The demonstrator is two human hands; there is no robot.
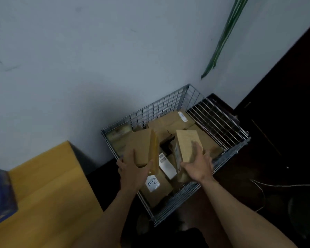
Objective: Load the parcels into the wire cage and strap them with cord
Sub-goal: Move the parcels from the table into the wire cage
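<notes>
Head view, left hand (132, 170) fingers (121, 162) clasping flat parcel (144, 145), right hand (198, 166) fingers (197, 147), blurred, gripping box (187, 140), wire cage (168, 102) floor hidden.

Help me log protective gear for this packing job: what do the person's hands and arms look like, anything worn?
The left hand and right hand are bare: no gloves. The left forearm and right forearm are bare too, with no sleeve in view. No watch, ring, band or marking shows, though the picture is dim and soft.
</notes>
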